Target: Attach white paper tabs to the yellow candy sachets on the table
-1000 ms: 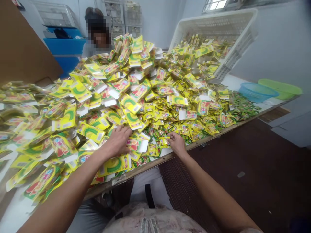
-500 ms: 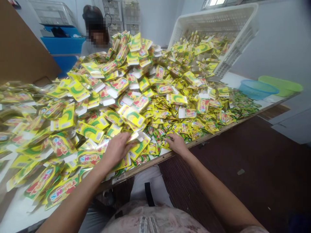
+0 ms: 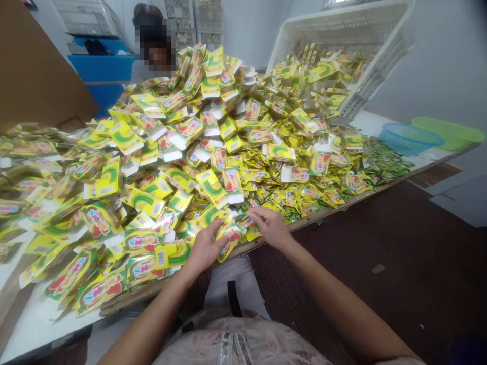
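My left hand (image 3: 205, 248) is closed around a small yellow and green printed box (image 3: 232, 245) close to the table's front edge. The upper end of that box faces my right hand (image 3: 271, 227). Between my right thumb and fingers is a small green sachet (image 3: 242, 221), pinched right by the box's end. Whether the sachet's tip is inside the box I cannot tell. Loose yellow sachets (image 3: 262, 178) lie in a heap beyond my right hand. Many more printed boxes (image 3: 143, 202), some with white end flaps standing out, are piled beyond and left of my left hand.
A tilted white crate (image 3: 342, 25) spills boxes at the back right. A blue basin (image 3: 411, 139) and a green basin (image 3: 449, 133) stand on the right end of the table. Another person (image 3: 152, 50) is behind the pile. A brown cardboard panel (image 3: 38, 76) leans at the left.
My left hand has moved right, taking a box to the table edge. My right hand has lifted a green sachet from the heap to the box. A few boxes by my left hand have shifted.
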